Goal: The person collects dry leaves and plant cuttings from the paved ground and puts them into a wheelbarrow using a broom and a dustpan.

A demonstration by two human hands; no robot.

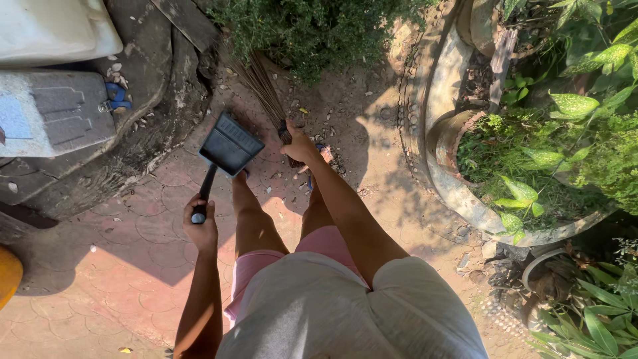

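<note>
My left hand [201, 223] grips the handle of a dark plastic dustpan [229, 145], whose pan is held out ahead of me above the paved ground. My right hand [299, 145] is closed around the bound end of a twig broom [262, 90]. The broom's bristles fan out away from me toward the shaded dirt under a bush. Both arms reach forward over my legs and pink shorts.
A large round planter [458, 189] with leafy plants curves along the right. At the left lie a grey block [56, 113], a white container [56, 26] and a raised stone edge [153, 143]. Small leaves and debris litter the dirt [332, 123]. A yellow object [8, 274] pokes in at far left.
</note>
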